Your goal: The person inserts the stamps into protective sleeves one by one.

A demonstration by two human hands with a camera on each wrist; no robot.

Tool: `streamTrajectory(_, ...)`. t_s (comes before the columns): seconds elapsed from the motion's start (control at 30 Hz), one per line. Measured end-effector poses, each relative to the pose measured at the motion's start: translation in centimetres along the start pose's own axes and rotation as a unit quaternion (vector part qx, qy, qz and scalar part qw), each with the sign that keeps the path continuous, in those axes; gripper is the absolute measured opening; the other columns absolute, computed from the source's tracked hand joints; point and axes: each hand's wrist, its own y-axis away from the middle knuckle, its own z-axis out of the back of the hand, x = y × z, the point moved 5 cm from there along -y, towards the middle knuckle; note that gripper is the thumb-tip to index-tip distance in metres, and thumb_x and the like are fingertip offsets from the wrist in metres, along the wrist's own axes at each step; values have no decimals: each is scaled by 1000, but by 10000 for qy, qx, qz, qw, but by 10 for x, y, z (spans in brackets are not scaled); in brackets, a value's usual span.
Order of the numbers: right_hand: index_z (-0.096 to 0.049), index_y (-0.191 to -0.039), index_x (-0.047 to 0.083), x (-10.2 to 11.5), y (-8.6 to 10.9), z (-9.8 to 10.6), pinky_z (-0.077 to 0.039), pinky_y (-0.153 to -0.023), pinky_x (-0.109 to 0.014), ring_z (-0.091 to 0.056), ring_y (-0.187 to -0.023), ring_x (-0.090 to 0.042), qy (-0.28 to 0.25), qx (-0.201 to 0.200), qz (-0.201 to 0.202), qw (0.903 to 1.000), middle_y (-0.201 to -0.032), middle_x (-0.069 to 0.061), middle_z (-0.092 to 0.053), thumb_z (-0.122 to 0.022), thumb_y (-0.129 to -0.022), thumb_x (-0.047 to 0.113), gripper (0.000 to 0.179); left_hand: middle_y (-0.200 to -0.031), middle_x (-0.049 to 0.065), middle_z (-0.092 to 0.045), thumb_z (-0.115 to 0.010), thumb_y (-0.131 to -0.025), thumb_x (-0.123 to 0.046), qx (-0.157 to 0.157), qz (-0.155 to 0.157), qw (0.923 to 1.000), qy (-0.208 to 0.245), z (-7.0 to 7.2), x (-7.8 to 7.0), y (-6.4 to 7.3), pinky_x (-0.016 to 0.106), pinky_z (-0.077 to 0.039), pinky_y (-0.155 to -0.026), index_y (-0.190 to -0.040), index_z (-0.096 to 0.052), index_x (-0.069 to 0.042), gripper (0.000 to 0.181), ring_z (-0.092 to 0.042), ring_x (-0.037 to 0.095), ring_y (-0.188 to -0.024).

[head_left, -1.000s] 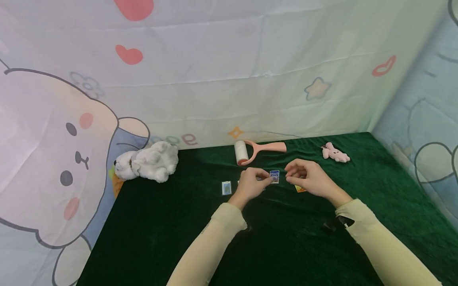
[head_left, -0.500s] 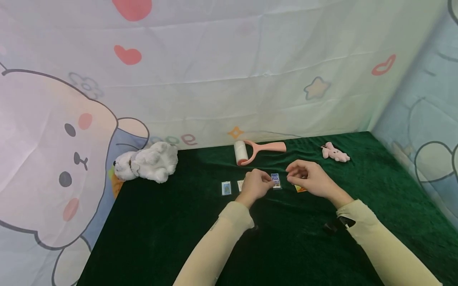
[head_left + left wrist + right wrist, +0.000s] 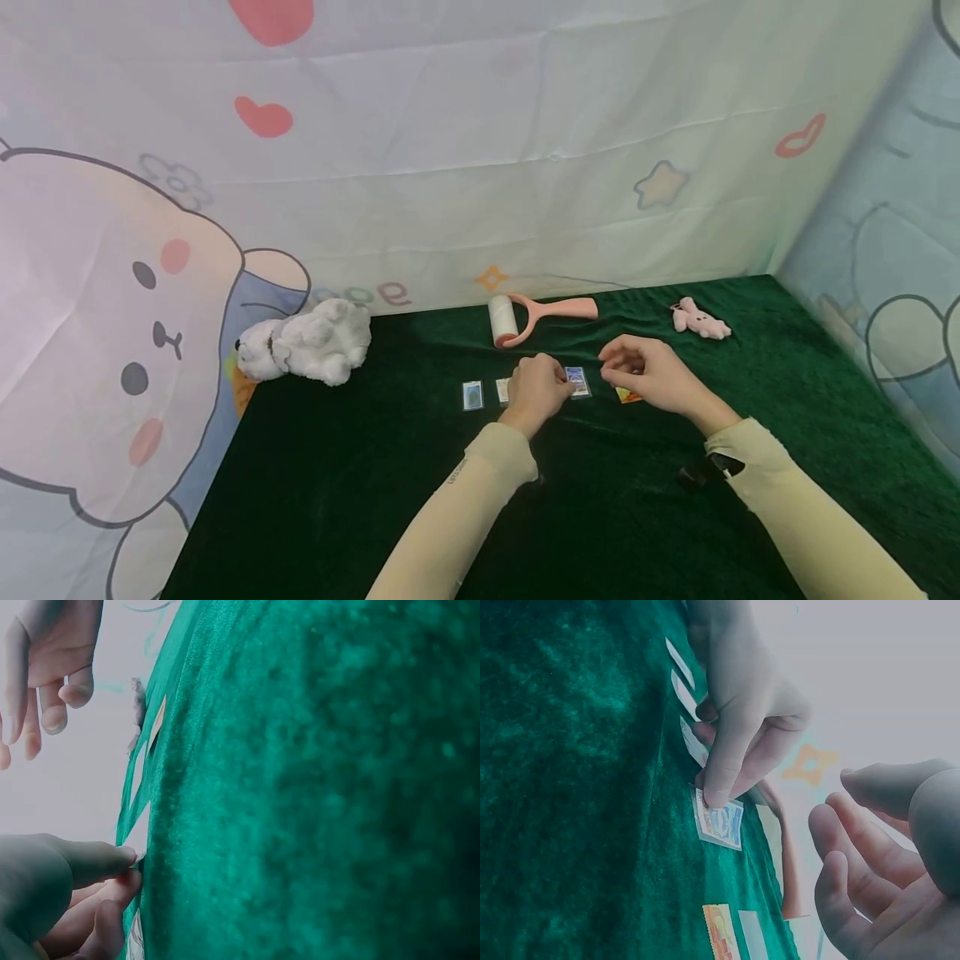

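Note:
Low over the green cloth, my left hand (image 3: 538,390) pinches the near-left edge of a small blue-and-white picture card (image 3: 577,382) between thumb and fingers. The card lies on or just above the cloth; the right wrist view shows the thumb on its corner (image 3: 721,823). To the left are a blue picture card (image 3: 472,396) and a pale card (image 3: 502,389), partly behind the hand. Another card (image 3: 693,742) shows beside it in the right wrist view. My right hand (image 3: 648,373) hovers with loosely bent fingers, holding nothing, above an orange-yellow card (image 3: 628,396).
Behind the cards lies a lint roller (image 3: 555,309) with a pink handle. A white plush toy (image 3: 307,342) lies at the back left, and a small pink plush (image 3: 699,319) at the back right. A printed curtain (image 3: 420,167) hangs along the table's back edge.
My left hand has moved right and slightly nearer, bringing the blue-and-white card nearer too. The pale card to its left has come into clearer sight. My right hand has hardly moved.

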Motion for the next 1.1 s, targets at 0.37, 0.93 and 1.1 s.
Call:
streamTrajectory(0.37, -69, -121, 6, 1, 1, 1, -56, -77, -31, -68, -90, -20, 12, -7, -19, 10000, -108, -7, -74, -73, -101, 20, 24, -65, -7, -61, -85, -90, -33, -1, -10, 9998, -201, 0, -2, -1, 26, -45, -53, -84, -79, -14, 21, -57, 11, -59)
streamTrajectory(0.93, -71, -116, 2, -15, 4, 6, -57, -73, -28, -68, -87, -18, 248, -36, -2, 9997, -103, -6, -74, -72, -101, 16, 20, -83, -6, -69, -78, -96, -30, -189, -395, 9989, 163, 12, -6, 5, 24, -47, -59, -102, -79, -15, 16, -59, 9, -68)
streamTrajectory(1.1, -72, -114, 3, -30, 6, 10, -57, -77, -29, -68, -92, -19, 423, -29, -206, 9989, -105, -6, -74, -74, -99, 13, 18, -91, -4, -74, -75, -99, -26, -41, -593, 9958, 703, 14, -6, 7, 25, -51, -67, -106, -78, -15, 14, -61, 9, -75)
